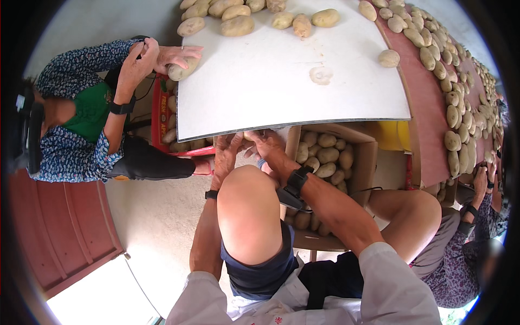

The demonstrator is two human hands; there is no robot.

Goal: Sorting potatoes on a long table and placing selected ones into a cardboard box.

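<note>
My left hand [228, 152] and my right hand [266, 143] meet just below the front edge of a white tabletop [284, 97]. Between their fingers shows a small part of a potato [246, 137]; the rest of it is hidden by the fingers and the edge. Dark bands circle both my wrists. Beside my right forearm stands a cardboard box [363, 170] holding several potatoes [327, 155]. More potatoes [301, 220] lie in a lower box, partly covered by my right arm.
A co-worker's hand [176, 57] rests on a potato [183, 70] at the tabletop's left edge, above a red carton [158, 118] of potatoes. Several potatoes [237, 25] lie at the back. Many more cover a reddish surface [426, 138] at right, where another person's hand [480, 180] shows.
</note>
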